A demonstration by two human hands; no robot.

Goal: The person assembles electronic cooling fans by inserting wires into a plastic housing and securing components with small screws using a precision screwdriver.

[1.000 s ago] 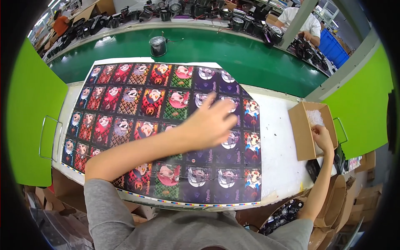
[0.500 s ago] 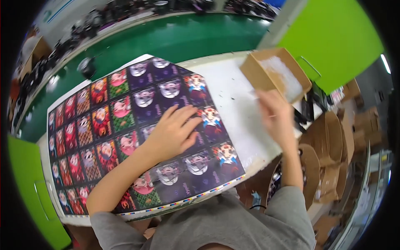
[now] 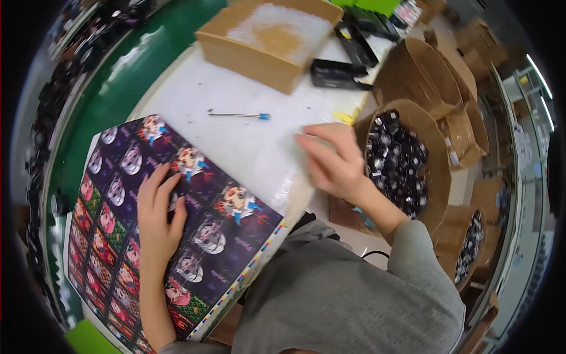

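My left hand point(image 3: 158, 215) lies on a large printed sheet point(image 3: 227, 256) of dark cartoon cards in rows, its fingers somewhat spread. My right hand point(image 3: 335, 159) hovers past the sheet's right side, over the near right edge of the white tabletop point(image 3: 259, 156). Its fingers are bent together and blurred; anything pinched at the tips is too small to make out. Beyond the sheet, a thin metal rod with a blue end point(image 3: 264, 117) rests on the white surface.
An open cardboard box point(image 3: 247, 62) with clear plastic pieces stands at the table's far side. Beside it lie black plastic holders point(image 3: 336, 75). Right of the table, a large carton point(image 3: 436, 171) holds many shiny black parts point(image 3: 396, 162). A green surface point(image 3: 124, 71) runs along the left.
The view has swung to the right, bringing the blue-ended rod and the carton of black parts into sight. My right hand has moved from beside the cardboard box toward the near table edge.
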